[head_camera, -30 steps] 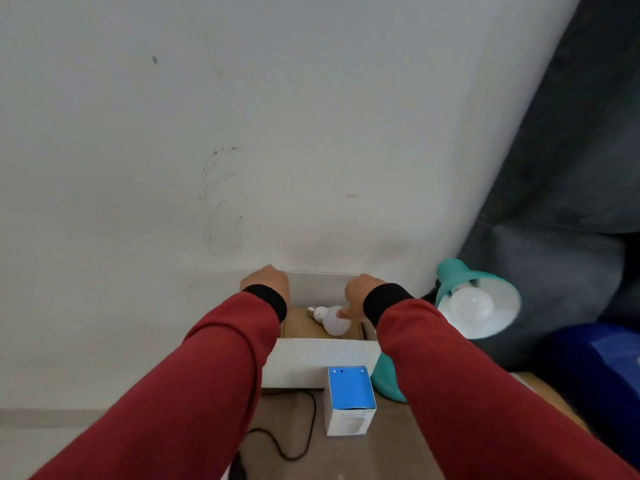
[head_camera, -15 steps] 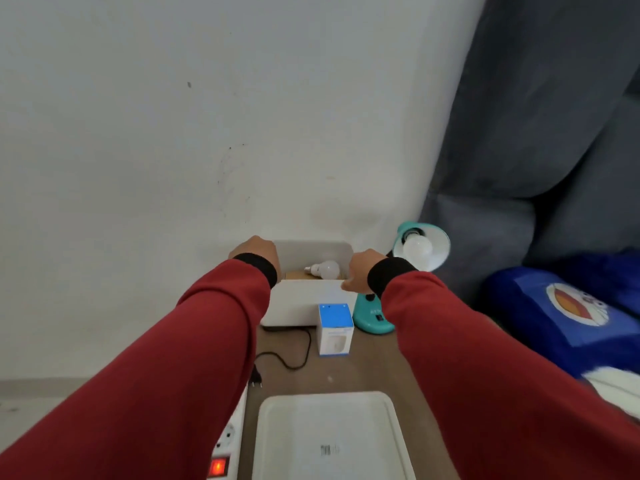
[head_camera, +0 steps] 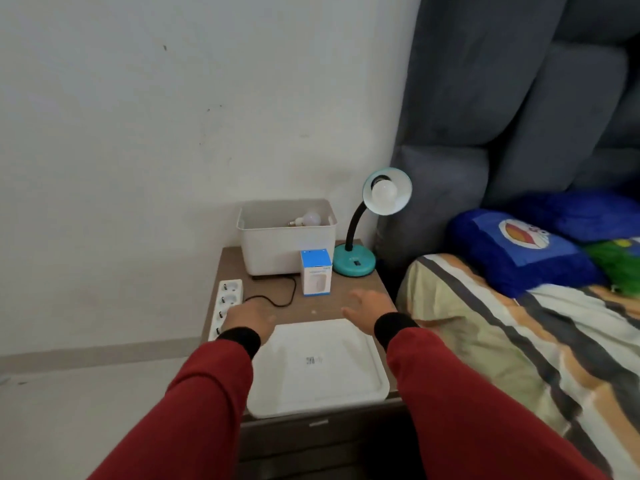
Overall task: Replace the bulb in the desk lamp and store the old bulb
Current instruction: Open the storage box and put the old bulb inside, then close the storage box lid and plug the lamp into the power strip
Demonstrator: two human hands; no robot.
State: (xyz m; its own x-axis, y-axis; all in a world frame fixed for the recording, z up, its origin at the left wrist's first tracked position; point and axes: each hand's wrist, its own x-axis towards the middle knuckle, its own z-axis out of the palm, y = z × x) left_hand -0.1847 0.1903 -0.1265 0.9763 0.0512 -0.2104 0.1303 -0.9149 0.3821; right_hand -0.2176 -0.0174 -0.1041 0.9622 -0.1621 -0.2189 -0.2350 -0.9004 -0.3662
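The old bulb [head_camera: 309,218] lies on its side inside the open white plastic bin [head_camera: 287,249] at the back of the brown nightstand [head_camera: 349,293]. Its long axis runs roughly from 9 to 3 o'clock, the metal screw base pointing toward 9 and the frosted round globe toward 3. At 3 o'clock from the bin stands the desk lamp [head_camera: 356,261], with a round teal base, a black bendable neck and a glossy teal shade; a matte white bulb [head_camera: 383,193] sits in its socket, facing the camera. A small blue-and-white cardboard box [head_camera: 316,276] stands upright just in front of the bin. At 6 o'clock from it lies a flat white lid [head_camera: 318,367] with rounded corners. The left hand [head_camera: 247,320] hovers over the lid's far left corner, beside a white power strip [head_camera: 225,304], fingers loosely curled and holding nothing. The right hand [head_camera: 369,308] is spread open and empty, above the lid's far right corner.
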